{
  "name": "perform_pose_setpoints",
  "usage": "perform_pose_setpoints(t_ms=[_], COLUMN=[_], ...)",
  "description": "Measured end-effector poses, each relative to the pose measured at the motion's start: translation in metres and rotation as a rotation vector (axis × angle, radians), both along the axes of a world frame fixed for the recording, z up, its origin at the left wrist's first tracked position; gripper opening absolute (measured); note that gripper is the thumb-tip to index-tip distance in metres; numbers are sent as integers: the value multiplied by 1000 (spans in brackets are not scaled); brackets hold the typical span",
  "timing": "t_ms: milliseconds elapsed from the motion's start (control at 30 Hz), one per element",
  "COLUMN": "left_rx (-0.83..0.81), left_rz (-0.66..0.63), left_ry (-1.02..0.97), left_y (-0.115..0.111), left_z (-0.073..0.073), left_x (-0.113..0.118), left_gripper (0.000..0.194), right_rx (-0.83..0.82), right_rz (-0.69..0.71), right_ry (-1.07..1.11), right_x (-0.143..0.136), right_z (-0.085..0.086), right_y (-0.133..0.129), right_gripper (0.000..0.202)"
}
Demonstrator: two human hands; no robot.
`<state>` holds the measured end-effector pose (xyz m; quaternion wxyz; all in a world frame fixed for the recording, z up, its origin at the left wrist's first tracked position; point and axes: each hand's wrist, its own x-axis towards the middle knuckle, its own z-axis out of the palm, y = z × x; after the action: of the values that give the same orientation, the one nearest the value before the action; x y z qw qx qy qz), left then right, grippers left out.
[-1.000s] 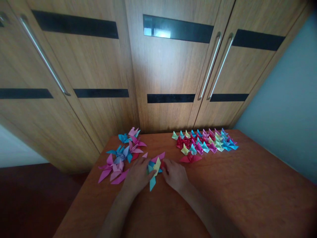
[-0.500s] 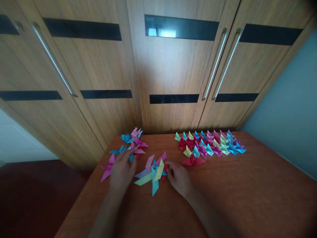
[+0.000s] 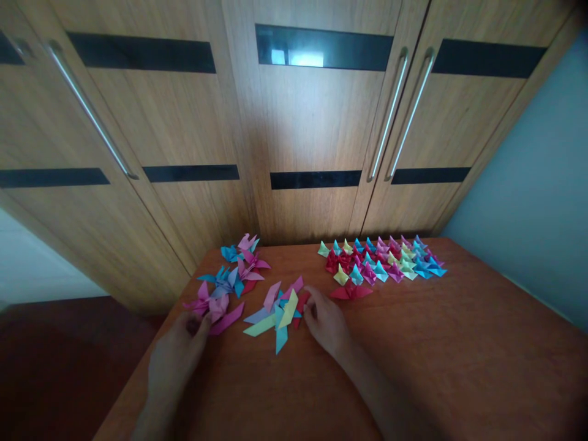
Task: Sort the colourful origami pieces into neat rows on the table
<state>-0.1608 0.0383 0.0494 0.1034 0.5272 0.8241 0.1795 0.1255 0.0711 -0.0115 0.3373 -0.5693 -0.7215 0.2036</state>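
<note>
My left hand [image 3: 177, 346] is at the left end of the table, thumb and forefinger closed at the near edge of a pink folded-paper piece [image 3: 218, 306]. A magenta strip-like paper point [image 3: 228, 320] sticks out beside it. My right hand [image 3: 327, 321] has its fingers bent together on a red folded-paper piece [image 3: 301, 304], at the right side of a loose pile. In that pile lie a yellow folded-paper piece [image 3: 288, 309], a light blue folded-paper piece [image 3: 281, 331] and others in pink, green and lilac, overlapping one another.
Rows of small pointed folded-paper pieces [image 3: 379, 269] in many colours stand at the back right, a red winged one [image 3: 351, 291] in front. More folded-paper pieces [image 3: 248, 263] lie at the back left. Behind the wooden table [image 3: 413, 355] rises a wooden wardrobe [image 3: 316, 122].
My left hand has moved left and nearer, from above the back-left papers to the pink piece at the left. My right hand stays by the red piece. The view has shifted slightly.
</note>
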Motion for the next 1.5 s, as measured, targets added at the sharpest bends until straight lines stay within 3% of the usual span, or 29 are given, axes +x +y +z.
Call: perform_pose_setpoints(t_ms=[167,300,367,533,667,833,1067,1333,1500], left_rx=[123,258,296,269,177,138,4,-70,-55], left_rz=[2,-78,-167,-489,-731,-834,-885,-852,-796], left_ry=[-179,-396,-507,-606,-578,-604,-700,-785,-902], left_y=[-11,-21,-21,-9,4,27,40,32,30], left_z=[-1,3,7,23,34,27,2,4,5], left_x=[-8,-4,5,51,87,107,102,103,105], left_gripper=[25,27,28,23,18,15,26,21,24], right_rx=[24,29,-4,-303,-303,-271,-278,-351,-390], right_rz=[6,18,67,308,276,125,68,137,173], right_ry=[45,174,337,938,1167,1131,1024,887,975], right_x=[1,1,-1,0,9,14,11,3,8], right_z=[-2,2,7,22,24,17,19,26,23], right_y=[1,-2,-4,-10,-9,-2,-2,-7,-7], right_gripper=[41,36,29,33,37,19,18,18,22])
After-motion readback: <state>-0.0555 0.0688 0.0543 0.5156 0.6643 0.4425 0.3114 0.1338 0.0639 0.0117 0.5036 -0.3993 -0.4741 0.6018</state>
